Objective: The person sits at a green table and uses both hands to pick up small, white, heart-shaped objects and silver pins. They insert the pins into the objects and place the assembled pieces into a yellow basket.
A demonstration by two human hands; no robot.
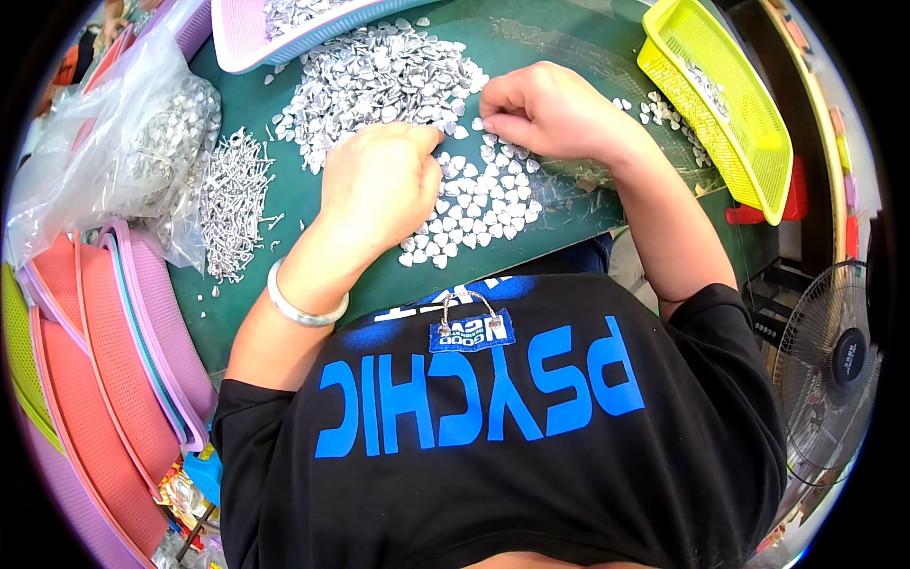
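Small silver heart-shaped pieces lie in a dense heap on the green tabletop. Nearer to me, a looser group of the same hearts is spread out in roughly one layer. My left hand, with a pale bangle at its wrist, rests at the heap's near edge. Its fingers are curled down, and their tips are mostly hidden. Just right of the heap, my right hand is closed, thumb and index finger bent toward each other. A single heart lies by its thumb tip. Whatever either hand pinches is too small to make out.
A pile of small silver metal parts lies left, beside a clear plastic bag of silver pieces. Stacked plastic baskets stand lower left. A lilac-and-blue basket is at the back, a yellow-green one right. A fan stands far right.
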